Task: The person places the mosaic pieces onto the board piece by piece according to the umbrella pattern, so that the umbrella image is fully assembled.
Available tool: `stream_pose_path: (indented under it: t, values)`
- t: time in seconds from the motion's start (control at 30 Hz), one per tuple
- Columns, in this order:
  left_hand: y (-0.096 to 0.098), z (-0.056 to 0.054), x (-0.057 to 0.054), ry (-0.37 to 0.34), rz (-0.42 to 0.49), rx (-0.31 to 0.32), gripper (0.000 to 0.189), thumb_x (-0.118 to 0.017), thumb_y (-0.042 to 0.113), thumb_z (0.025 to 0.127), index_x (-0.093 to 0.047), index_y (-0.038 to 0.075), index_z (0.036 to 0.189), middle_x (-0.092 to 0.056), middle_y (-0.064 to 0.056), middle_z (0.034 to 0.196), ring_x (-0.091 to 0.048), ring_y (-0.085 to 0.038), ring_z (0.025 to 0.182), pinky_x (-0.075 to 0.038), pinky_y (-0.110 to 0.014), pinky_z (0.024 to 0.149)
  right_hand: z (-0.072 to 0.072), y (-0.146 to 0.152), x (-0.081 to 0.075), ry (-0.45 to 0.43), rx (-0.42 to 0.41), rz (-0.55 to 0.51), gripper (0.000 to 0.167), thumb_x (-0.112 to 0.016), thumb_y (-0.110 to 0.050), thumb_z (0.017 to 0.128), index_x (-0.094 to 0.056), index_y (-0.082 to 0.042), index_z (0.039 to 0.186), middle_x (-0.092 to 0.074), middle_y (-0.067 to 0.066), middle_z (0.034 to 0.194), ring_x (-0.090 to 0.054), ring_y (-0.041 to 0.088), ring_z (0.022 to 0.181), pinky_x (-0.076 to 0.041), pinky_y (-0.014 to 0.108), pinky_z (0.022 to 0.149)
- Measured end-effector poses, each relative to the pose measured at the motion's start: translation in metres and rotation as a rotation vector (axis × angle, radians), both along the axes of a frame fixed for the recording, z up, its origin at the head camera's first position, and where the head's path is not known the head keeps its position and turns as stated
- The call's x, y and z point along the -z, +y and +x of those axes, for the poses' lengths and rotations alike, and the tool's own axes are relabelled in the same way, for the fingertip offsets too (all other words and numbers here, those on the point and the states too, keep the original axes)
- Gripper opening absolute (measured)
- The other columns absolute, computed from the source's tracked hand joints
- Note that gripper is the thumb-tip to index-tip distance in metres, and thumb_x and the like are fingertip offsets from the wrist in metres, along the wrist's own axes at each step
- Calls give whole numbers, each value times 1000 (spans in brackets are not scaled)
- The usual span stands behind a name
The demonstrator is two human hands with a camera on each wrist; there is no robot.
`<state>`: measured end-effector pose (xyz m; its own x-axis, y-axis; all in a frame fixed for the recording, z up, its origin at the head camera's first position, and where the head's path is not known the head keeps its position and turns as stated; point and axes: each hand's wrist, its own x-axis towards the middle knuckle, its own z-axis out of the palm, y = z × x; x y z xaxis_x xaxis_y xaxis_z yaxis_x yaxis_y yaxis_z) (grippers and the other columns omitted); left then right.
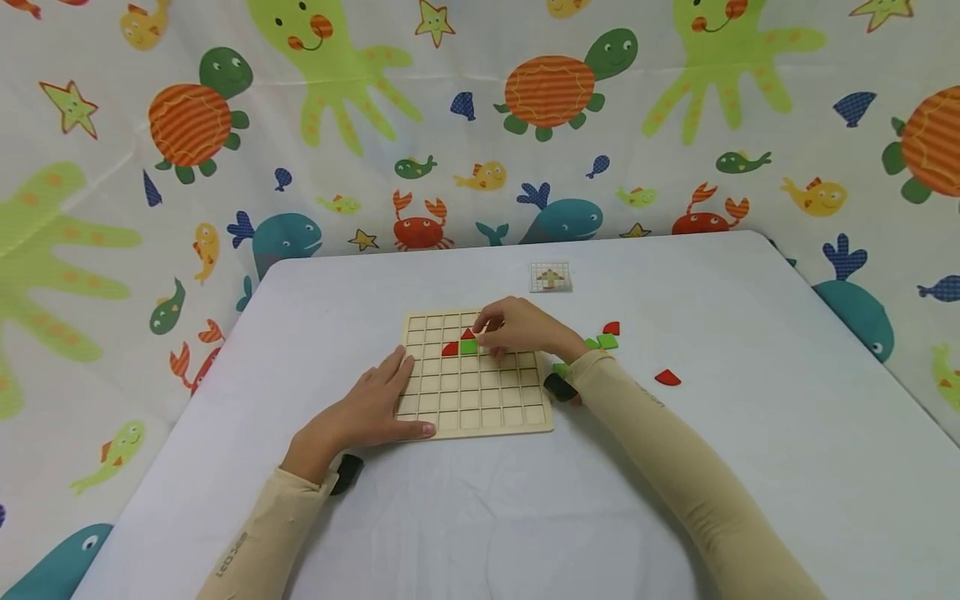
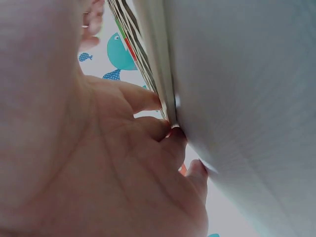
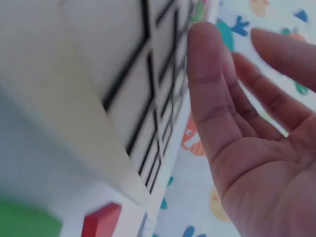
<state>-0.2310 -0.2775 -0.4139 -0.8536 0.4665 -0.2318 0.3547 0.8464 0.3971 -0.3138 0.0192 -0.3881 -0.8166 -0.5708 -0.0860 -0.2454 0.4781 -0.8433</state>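
A light wooden grid board (image 1: 459,400) lies on the white-covered table. My left hand (image 1: 367,402) rests along its left side, fingers extended at the edge and thumb over the near corner. In the left wrist view those fingers (image 2: 148,98) touch the board's edge. In the upper middle of the grid sit a red quarter-circle piece (image 1: 450,349), a green square (image 1: 468,347) and a red triangle (image 1: 468,333). Right beside them hovers my right hand (image 1: 519,325), fingers bent downward. The right wrist view shows its fingers (image 3: 210,84) apart, with no piece visible between them.
Right of the board lie loose green squares (image 1: 607,341), a red piece (image 1: 612,328) and a red quarter circle (image 1: 667,377). A small pattern card (image 1: 551,277) lies beyond the board. A sea-animal curtain (image 1: 465,150) hangs behind the table.
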Motion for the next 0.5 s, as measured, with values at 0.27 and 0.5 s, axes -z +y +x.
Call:
stream_pose_path:
  t: [0.27,0.5]
  values:
    - [-1,0,3,13,20,19,124,-81,61,89,-15,-9,167,-5,-28,176,-11,-44,162,-14,-62,128,9,45,-22,12,29,-53,37,-70,-19,104,-69,4,134,-73,17,124,-69,33,110,-56,48,101]
    - [-1,1,3,12,17,13,124,-81,61,89,-15,-9,167,-4,-27,176,-10,-44,162,-14,-62,128,7,90,-33,24,102,-31,37,-70,-19,105,-68,1,137,-70,17,132,-67,35,118,-54,48,106]
